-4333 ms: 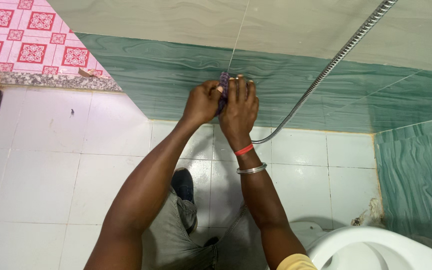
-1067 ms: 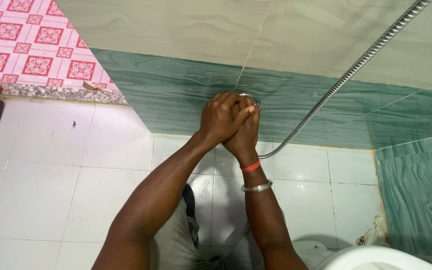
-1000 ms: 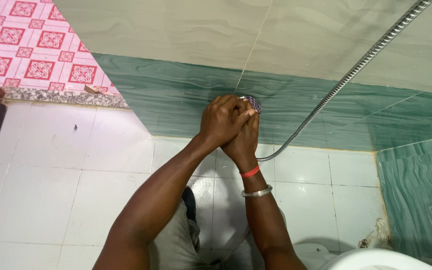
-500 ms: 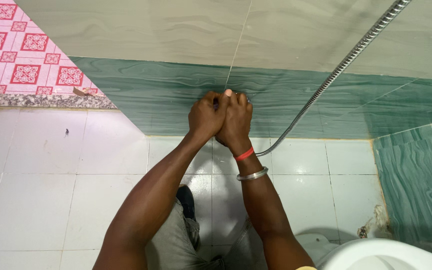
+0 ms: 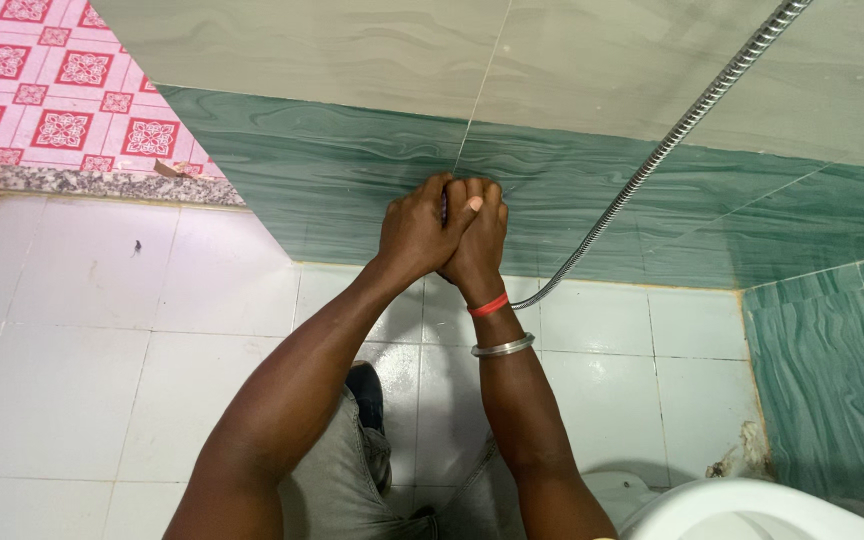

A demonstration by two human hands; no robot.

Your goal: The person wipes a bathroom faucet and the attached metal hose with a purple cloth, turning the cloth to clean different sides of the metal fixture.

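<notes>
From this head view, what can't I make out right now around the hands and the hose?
- What the left hand and right hand clasp: hidden by the fingers.
- Hose lower end: hidden behind the right wrist.
- Hose upper end: cut off by the top edge.
- Toilet: cut off by the bottom edge.

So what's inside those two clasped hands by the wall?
The left hand and right hand cover it completely. Only the metal hose shows, ending behind the right wrist.
</notes>
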